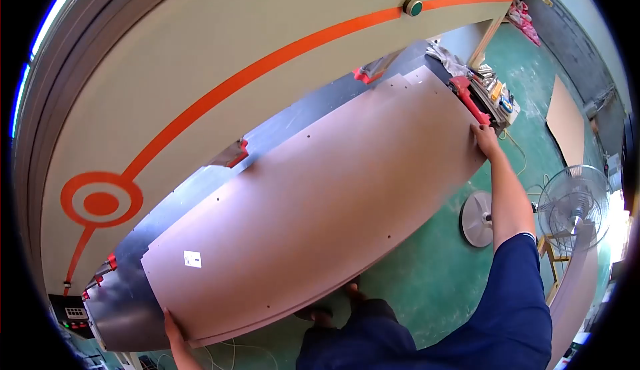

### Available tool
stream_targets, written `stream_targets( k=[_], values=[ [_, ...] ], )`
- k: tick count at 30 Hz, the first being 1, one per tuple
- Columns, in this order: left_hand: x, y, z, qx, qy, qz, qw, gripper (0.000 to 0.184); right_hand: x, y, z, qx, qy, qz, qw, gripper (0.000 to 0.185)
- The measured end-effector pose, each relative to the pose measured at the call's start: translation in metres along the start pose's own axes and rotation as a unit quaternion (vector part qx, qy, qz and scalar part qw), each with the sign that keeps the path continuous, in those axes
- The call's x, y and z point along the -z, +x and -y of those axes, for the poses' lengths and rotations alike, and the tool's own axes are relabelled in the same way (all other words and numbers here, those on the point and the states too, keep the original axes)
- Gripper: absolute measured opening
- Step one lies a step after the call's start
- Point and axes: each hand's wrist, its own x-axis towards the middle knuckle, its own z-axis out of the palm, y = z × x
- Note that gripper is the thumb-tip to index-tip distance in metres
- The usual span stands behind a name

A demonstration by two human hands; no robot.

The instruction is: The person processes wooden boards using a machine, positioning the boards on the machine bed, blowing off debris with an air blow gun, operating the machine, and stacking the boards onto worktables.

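Note:
A large brownish-pink panel (313, 203) lies across the dark machine bed (127, 310), with small holes along its edges and a white label (193, 259) near its left end. At the panel's lower left corner, my left hand (175, 333) holds the edge, its fingers partly hidden. My right hand (485, 138) grips the right edge of the panel, beside a red handle-like part (470, 101). The panel's long near side faces my body.
A beige machine front with an orange stripe (267, 70) and a green button (413, 7) rises beyond the panel. To the right are a standing fan (575, 203), a cluttered tool stand (497, 97) and a leaning board (565, 123). Cables lie on the green floor (427, 263).

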Motion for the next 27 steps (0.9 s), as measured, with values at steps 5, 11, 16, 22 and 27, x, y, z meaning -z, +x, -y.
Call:
stream_targets(
  k=[5, 11, 16, 22, 27],
  values=[
    [-0.028, -0.032, -0.062, 0.006, 0.018, -0.001, 1.000, 0.059, 0.001, 0.019, 0.002, -0.019, 0.033, 0.003, 0.999, 0.065],
    [-0.046, -0.064, -0.097, -0.006, 0.064, -0.028, 0.998, 0.061, 0.004, -0.006, -0.004, 0.000, 0.016, -0.002, 1.000, 0.060],
    [0.013, -0.018, 0.000, -0.005, -0.083, 0.037, 0.996, 0.060, 0.008, -0.028, -0.015, 0.071, 0.023, 0.003, 0.997, 0.052],
    [0.027, -0.020, 0.012, -0.014, -0.010, 0.031, 0.999, 0.059, 0.013, -0.010, -0.003, -0.020, 0.165, 0.138, 0.976, 0.048],
    [-0.011, -0.065, -0.047, 0.053, -0.112, 0.030, 0.992, 0.061, -0.012, 0.015, -0.006, 0.045, 0.157, 0.074, 0.984, 0.048]
  ],
)
